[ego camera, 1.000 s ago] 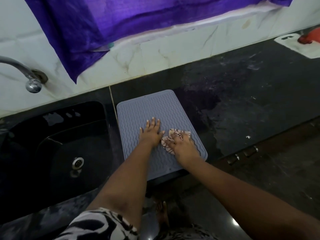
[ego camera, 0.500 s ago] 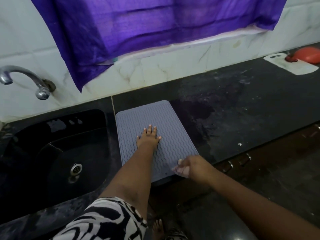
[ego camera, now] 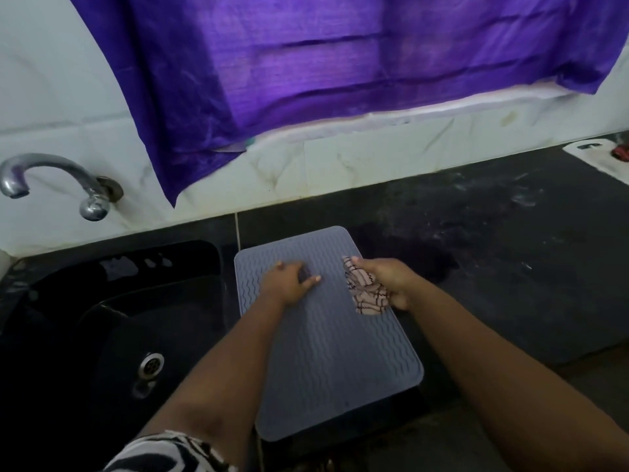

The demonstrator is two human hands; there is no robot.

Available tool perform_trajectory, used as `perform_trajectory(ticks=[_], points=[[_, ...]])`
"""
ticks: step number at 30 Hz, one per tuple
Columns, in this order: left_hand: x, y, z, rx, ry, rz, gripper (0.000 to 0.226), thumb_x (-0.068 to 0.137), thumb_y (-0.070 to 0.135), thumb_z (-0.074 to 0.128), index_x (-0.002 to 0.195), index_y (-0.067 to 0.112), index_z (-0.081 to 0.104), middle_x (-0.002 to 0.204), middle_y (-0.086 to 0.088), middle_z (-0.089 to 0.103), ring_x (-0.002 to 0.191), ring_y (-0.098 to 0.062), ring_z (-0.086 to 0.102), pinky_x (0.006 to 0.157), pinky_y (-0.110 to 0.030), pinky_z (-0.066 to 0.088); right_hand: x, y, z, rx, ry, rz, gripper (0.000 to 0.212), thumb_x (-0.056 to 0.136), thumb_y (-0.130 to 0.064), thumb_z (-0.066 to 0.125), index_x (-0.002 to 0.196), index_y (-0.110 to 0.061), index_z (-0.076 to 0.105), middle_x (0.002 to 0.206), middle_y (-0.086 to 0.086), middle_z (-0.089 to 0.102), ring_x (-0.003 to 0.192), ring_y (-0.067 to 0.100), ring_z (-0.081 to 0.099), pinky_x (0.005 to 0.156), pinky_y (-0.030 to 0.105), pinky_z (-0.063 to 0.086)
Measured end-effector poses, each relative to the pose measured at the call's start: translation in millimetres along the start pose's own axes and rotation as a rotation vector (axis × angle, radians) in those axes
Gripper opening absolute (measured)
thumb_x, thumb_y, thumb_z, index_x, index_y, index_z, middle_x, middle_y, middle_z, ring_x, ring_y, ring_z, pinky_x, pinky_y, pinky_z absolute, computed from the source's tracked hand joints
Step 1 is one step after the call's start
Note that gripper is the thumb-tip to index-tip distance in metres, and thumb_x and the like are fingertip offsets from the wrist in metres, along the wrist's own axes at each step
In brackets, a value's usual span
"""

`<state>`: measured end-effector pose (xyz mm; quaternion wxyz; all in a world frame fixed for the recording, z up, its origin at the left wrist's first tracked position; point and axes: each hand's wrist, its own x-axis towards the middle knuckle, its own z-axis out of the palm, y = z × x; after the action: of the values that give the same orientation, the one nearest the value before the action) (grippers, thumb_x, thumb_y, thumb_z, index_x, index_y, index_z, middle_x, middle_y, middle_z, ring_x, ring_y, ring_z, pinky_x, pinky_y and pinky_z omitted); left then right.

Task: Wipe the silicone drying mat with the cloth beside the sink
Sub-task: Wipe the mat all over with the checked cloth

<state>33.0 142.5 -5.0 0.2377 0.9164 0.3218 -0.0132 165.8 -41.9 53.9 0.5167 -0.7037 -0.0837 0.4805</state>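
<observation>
A grey silicone drying mat [ego camera: 333, 362] with wavy ridges lies on the black counter just right of the sink. My left hand [ego camera: 289, 281] rests on the mat's far left part, fingers curled inward and pressing down. My right hand [ego camera: 391, 279] is at the mat's far right edge, closed on a crumpled pale cloth [ego camera: 366, 294] with dark line pattern. The cloth hangs from the hand and touches the mat.
A black sink [ego camera: 112, 321] with a metal drain lies to the left, and a chrome tap [ego camera: 51, 178] sticks out of the white tiled wall. A purple curtain [ego camera: 340, 69] hangs above. The dark counter [ego camera: 510, 267] runs right to a white board [ego camera: 599, 158].
My right hand carried the cloth from the mat's near right corner up to its far right edge. My left hand's fingers went from spread flat to curled. The camera view moved closer.
</observation>
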Motion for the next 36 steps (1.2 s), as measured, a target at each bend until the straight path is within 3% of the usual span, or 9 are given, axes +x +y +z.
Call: perform_trajectory(ticks=[3,6,12,17,24,28,30,33,36], points=[[38,-5,-7,0.077,-0.113,0.026,0.104,0.072,0.073,0.061,0.152,0.022,0.018,0.16,-0.009,0.018,0.145,-0.029,0.019,0.117,-0.05,0.022,50,-33,22,-0.326,0.076,-0.179,0.047,0.08,-0.04,0.072,0.117,-0.013,0.067,0.114,0.008,0.07,0.099,0.022,0.069,0.09,0.037,0.055],[73,-12,-3,0.23,-0.251,0.071,0.138,0.057,0.083,0.064,0.152,0.022,-0.014,0.16,-0.003,-0.021,0.148,-0.023,-0.017,0.118,-0.054,-0.008,104,-64,48,-0.698,0.22,-0.406,0.05,0.085,-0.044,0.064,0.128,-0.019,0.059,0.13,0.006,0.06,0.116,0.021,0.056,0.1,0.032,0.044],[105,-24,12,0.247,-0.389,-0.012,0.164,0.032,0.089,0.067,0.145,0.023,-0.033,0.151,0.006,-0.041,0.138,-0.018,-0.039,0.109,-0.061,-0.021,178,-50,85,-1.349,0.315,-0.45,0.034,0.095,-0.035,0.045,0.122,-0.019,0.058,0.132,0.012,0.051,0.119,0.035,0.045,0.101,0.044,0.037],[104,-20,0,0.296,-0.473,0.003,0.164,0.037,0.08,0.076,0.145,0.02,-0.033,0.148,0.002,-0.045,0.136,-0.021,-0.042,0.109,-0.065,-0.017,168,-19,82,-1.368,0.266,-0.464,0.043,0.101,-0.033,0.033,0.14,-0.022,0.048,0.156,0.005,0.032,0.139,0.034,0.029,0.117,0.044,0.022],[105,-15,-5,0.299,-0.477,0.02,0.165,0.038,0.074,0.081,0.145,0.016,-0.032,0.151,0.0,-0.042,0.139,-0.024,-0.037,0.11,-0.066,-0.013,69,39,60,-1.301,0.159,-0.325,0.044,0.102,-0.034,0.034,0.144,-0.028,0.041,0.156,0.005,0.031,0.138,0.03,0.031,0.117,0.039,0.026],[103,-20,-3,0.27,-0.462,0.045,0.167,0.035,0.077,0.078,0.145,0.019,-0.033,0.15,0.002,-0.043,0.136,-0.022,-0.041,0.109,-0.065,-0.018,58,8,47,-1.093,0.046,-0.188,0.025,0.092,-0.037,0.058,0.107,-0.021,0.072,0.112,0.0,0.069,0.103,0.014,0.064,0.095,0.034,0.05],[104,-20,-2,0.27,-0.46,0.043,0.167,0.034,0.077,0.079,0.144,0.02,-0.033,0.149,0.002,-0.044,0.135,-0.022,-0.042,0.108,-0.065,-0.019,80,-23,45,-0.938,0.169,-0.26,0.024,0.09,-0.037,0.061,0.096,-0.018,0.075,0.098,-0.001,0.073,0.09,0.013,0.068,0.082,0.032,0.056],[107,-19,-2,0.276,-0.494,0.02,0.167,0.035,0.077,0.079,0.143,0.021,-0.035,0.148,0.003,-0.046,0.133,-0.021,-0.044,0.107,-0.066,-0.02,133,-60,61,-1.161,0.301,-0.418,0.029,0.098,-0.029,0.046,0.115,-0.018,0.067,0.112,0.01,0.065,0.105,0.03,0.061,0.082,0.033,0.05],[109,-17,-2,0.298,-0.501,0.007,0.166,0.036,0.075,0.08,0.142,0.022,-0.035,0.147,0.004,-0.046,0.133,-0.021,-0.044,0.106,-0.067,-0.02,168,-62,85,-1.464,0.271,-0.342,0.036,0.099,-0.03,0.041,0.128,-0.023,0.06,0.134,0.009,0.053,0.123,0.033,0.047,0.104,0.045,0.041]])
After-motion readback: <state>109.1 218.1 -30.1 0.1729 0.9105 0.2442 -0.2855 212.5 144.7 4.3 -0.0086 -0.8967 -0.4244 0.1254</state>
